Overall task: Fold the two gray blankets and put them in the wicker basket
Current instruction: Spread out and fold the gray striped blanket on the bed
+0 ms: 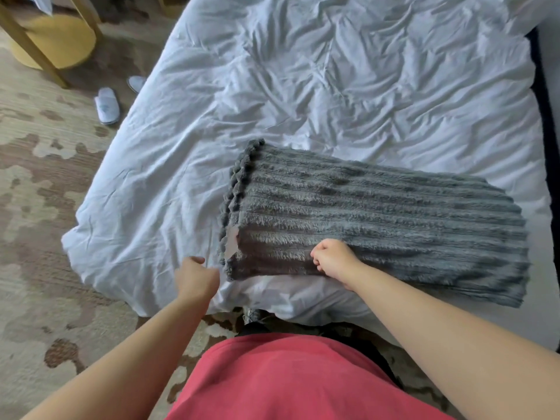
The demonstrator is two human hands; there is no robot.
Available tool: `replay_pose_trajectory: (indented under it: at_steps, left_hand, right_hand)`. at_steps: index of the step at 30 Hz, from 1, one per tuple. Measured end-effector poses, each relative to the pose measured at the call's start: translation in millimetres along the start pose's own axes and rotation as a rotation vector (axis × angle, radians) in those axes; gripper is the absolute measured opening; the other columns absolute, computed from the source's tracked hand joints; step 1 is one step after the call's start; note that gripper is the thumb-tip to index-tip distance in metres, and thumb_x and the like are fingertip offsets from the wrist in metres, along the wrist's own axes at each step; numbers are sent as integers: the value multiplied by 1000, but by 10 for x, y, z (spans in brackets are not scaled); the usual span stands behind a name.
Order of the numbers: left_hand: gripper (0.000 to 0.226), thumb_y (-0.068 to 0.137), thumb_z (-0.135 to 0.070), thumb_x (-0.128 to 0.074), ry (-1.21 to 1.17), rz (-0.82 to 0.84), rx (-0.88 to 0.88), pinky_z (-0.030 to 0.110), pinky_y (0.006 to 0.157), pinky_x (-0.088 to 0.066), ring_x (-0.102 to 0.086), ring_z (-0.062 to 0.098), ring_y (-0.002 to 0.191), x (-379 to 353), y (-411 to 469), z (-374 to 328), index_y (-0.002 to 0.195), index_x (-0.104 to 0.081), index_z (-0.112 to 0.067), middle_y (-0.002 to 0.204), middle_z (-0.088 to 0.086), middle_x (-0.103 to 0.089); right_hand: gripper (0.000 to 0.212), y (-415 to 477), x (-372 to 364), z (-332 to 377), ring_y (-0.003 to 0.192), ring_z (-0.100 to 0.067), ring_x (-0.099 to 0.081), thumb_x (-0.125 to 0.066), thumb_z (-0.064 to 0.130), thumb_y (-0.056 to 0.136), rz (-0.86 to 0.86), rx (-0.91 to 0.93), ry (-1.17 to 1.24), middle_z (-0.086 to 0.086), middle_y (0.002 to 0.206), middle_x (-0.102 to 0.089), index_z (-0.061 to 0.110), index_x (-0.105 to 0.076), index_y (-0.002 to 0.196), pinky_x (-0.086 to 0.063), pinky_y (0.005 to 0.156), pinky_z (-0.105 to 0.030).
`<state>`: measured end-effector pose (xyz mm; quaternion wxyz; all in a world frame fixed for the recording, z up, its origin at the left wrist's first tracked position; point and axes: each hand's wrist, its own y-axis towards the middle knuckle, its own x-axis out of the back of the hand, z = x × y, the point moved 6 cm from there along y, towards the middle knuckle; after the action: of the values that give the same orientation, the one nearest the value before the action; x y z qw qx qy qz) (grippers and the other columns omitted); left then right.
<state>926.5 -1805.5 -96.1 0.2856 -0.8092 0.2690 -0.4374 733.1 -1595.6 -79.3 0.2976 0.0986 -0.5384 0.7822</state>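
Left hand (197, 275) curled, empty, beside folded gray ribbed blanket (378, 219); right hand (333, 257) fisted, gripping its near edge. Blanket's length runs left-right across the bed (303, 71).

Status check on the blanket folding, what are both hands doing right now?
Right hand fisted on gray blanket, near edge. Left hand closed beside its left end; grip unclear. Blanket folded long on white duvet. Basket, second blanket not in view.

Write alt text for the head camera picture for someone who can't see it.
A gray ribbed blanket, folded into a long strip, lies on a rumpled white duvet, seen from above. The right hand rests closed on the blanket's near edge, while the left hand hovers just off its left end. White slippers sit on the patterned carpet.
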Motion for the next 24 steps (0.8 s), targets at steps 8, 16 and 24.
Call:
replay_pose_trajectory:
  at_steps: [8,16,24]
  left_hand:
    - [31,77,0,-57,164,-253,-861,34,101,-32,-44,25,117,-318,-773,-1454,105,-60,-15,124,8,-48]
    - [59,99,-43,-23,808,-53,-707,45,118,5,6,20,147,-1379,153,-1195,152,-2,-29,161,2,6]
    - [60,99,-45,-23,937,-53,-645,40,117,8,6,20,147,-1693,399,-956,152,-1,-27,161,3,7]
  right_hand:
    - [12,45,455,244,74,-17,-50,-44,14,94,-189,158,-193,-2,102,-52,17,-54,101,-40,58,-30]
    - [58,900,9,554,147,-26,14,-26,37,101,-311,469,-699,-6,160,15,29,-1,153,12,116,-42]
    - [60,1219,296,-342,147,-16,14,-10,52,97,-399,465,-806,9,159,15,33,11,150,26,108,-32]
